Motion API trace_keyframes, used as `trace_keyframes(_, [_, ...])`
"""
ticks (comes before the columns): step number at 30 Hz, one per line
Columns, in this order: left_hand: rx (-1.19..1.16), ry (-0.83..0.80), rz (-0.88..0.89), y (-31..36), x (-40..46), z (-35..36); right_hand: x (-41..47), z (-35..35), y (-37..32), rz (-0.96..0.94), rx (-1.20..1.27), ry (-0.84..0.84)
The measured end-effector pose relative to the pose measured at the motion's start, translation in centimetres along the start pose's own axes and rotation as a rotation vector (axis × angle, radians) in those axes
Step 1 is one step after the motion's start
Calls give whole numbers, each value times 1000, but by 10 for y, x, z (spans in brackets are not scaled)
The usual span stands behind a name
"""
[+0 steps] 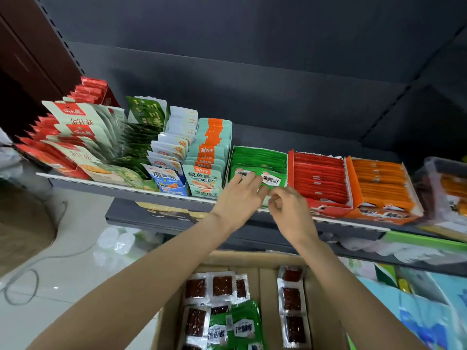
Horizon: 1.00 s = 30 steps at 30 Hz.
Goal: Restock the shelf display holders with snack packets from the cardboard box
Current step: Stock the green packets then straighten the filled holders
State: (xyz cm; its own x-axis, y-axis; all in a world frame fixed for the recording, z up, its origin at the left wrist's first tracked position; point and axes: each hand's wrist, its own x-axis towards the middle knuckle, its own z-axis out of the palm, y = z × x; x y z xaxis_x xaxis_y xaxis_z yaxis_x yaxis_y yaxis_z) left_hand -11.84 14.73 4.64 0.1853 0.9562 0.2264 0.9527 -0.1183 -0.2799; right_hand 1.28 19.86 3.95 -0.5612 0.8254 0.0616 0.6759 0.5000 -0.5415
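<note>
Packets (270,178) light, floppy, slick; I'd pinch edges. Left hand (237,195) flat, pressing green holder (257,154) stack; right hand (288,205) curled, contents unclear.

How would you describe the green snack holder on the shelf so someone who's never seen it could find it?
On the dark shelf, find the three low trays right of the upright pouches. The green display holder is the leftmost, beside the red tray and then the orange tray. It alone is green, and both hands meet at its front.
</note>
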Motion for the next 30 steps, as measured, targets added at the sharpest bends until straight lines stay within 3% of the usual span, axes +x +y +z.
trace_keyframes(4, [-137, 102, 4, 31, -43, 13, -61, 18, 9, 63, -108, -42])
trace_keyframes(8, [-331, 136, 169, 62, -89, 26, -111, 43, 24, 157, -192, -188])
trace_keyframes(12, [-456, -99, 190, 85, -124, 47, -140, 64, 36, 143, -102, -150])
trace_keyframes(16, [-455, -614, 79, 97, -148, 67, -166, 87, 48, -6, -169, -144])
trace_keyframes(19, [-465, -816, 15, 103, -158, 81, -181, 106, 68, 59, -302, -255])
trace_keyframes(22, [-555, -948, -51, 109, -163, 91, -184, 117, 85, 271, -377, -306])
trace_keyframes(25, [-638, -981, -124, 112, -167, 96, -184, 128, 94, 465, -307, -340])
trace_keyframes(30, [-666, -935, -157, 118, -177, 107, -187, 139, 94, 477, -328, -309])
